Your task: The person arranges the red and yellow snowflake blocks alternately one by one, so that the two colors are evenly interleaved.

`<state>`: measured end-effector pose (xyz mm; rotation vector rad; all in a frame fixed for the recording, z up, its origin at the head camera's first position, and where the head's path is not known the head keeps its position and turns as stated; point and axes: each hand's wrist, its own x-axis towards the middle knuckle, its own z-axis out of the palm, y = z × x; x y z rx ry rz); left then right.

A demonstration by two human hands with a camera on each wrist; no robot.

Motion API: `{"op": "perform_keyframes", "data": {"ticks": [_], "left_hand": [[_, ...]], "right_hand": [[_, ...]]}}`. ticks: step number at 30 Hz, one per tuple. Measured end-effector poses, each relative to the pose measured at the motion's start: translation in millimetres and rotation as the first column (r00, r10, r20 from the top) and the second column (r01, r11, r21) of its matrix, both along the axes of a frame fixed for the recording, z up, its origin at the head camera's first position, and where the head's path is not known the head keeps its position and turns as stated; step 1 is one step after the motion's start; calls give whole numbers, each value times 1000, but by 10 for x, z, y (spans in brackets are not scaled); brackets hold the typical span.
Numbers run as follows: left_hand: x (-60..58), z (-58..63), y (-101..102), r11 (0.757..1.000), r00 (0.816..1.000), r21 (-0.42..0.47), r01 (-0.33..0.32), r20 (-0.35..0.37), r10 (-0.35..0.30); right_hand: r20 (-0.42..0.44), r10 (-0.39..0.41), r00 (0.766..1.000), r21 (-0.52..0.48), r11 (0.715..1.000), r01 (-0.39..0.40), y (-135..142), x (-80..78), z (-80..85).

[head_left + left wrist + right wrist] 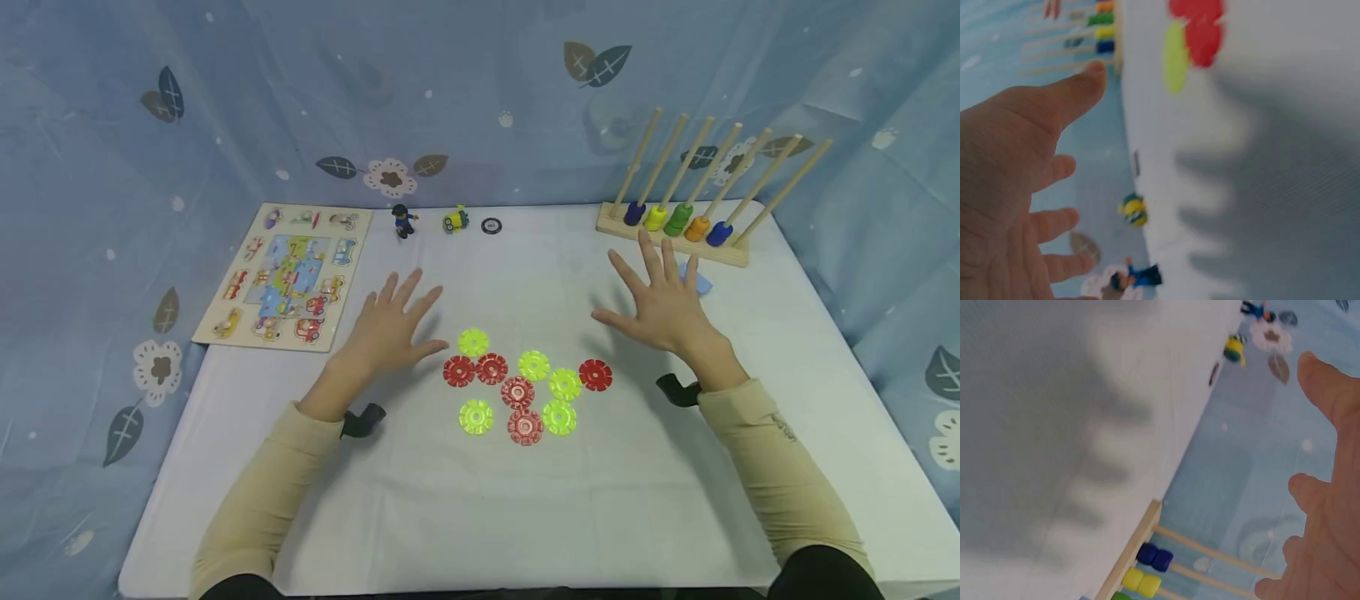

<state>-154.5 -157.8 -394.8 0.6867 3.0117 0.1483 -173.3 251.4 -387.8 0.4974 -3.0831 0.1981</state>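
Here, both hands hang above a white table (pixel 450 517), palms down and fingers released and spread wide, with their shadows falling on the surface. The left hand (pixel 388 330) is nearest the scalloped plastic discs lying flat at the middle of the table: five yellow-green discs (pixel 559 417) and five red discs (pixel 526 427). Most sit close together; one red disc lies at the right end of the group, toward the right hand (pixel 663 310), and one yellow-green disc lies a little apart at the lower left.

Just beyond the right hand's fingers is a small blue piece (pixel 703 286), partly hidden by them. Behind it, a wooden peg stand (pixel 607 218) with seven pegs carries navy, yellow, green, orange and blue beads on the five inner ones. Along the back edge are a toy figure in blue (pixel 403 223), a small yellow-and-green toy (pixel 455 221) and a black round token (pixel 491 226). A wooden vehicle puzzle board (pixel 238 317) lies at the back left.
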Motion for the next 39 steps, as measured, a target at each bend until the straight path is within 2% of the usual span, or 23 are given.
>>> {"op": "perform_keyframes", "data": {"ticks": [7,12,15,18,22,26,30,35,39], "left_hand": [[214,-168,137,987,989,-51,149,16,-149],[314,-248,221,978,978,-24,208,40,-207],[346,-298,248,972,971,-19,234,48,-233],[366,-339,270,962,961,5,273,36,-273],[384,-389,300,946,947,39,321,9,-322],[393,-421,338,940,942,70,334,3,-335],[397,-414,369,941,947,108,319,10,-322],[380,-371,397,946,954,149,287,50,-297],[325,-350,401,947,955,181,266,87,-285]], "right_hand": [[23,109,994,58,992,-110,-166,120,-125],[16,249,968,55,967,-249,-309,257,-190],[16,364,931,60,930,-364,-425,312,-231],[19,473,881,95,876,-472,-561,328,-277],[25,570,821,114,814,-569,-717,311,-331],[32,615,788,76,784,-616,-819,292,-344],[67,632,772,40,772,-635,-897,275,-344],[144,619,772,9,779,-627,-990,262,-292],[201,598,776,22,790,-613,-1061,248,-244]]}}
